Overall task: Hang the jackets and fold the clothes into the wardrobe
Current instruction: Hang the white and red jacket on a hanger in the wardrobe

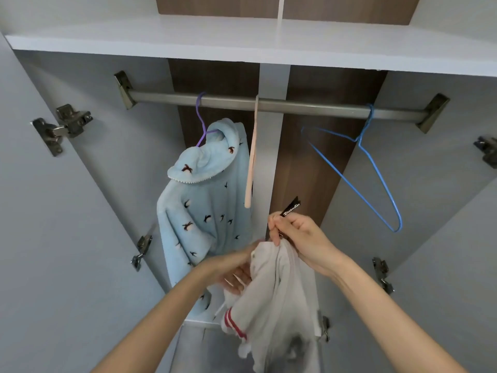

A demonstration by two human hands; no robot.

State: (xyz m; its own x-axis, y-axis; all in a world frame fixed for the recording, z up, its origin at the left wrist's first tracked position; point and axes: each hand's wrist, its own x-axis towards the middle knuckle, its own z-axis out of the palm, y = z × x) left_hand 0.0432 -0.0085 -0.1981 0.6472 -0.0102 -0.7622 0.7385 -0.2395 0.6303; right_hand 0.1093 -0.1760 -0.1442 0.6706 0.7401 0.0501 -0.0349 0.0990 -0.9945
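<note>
A white garment with red stripes on a cuff hangs in front of the open wardrobe, held by both hands. My right hand pinches its top edge beside a black label tag. Lower down, my left hand grips the cloth from the left. A light blue fleece jacket with small bird prints hangs on a purple hanger from the grey rail. A pale pink hanger hangs edge-on at the rail's middle. An empty blue wire hanger hangs at the right.
A white shelf runs above the rail. Both wardrobe doors stand open, with metal hinges on the left door and on the right door. The back panel is dark wood with a white centre strip. A lower white shelf edge sits behind the garment.
</note>
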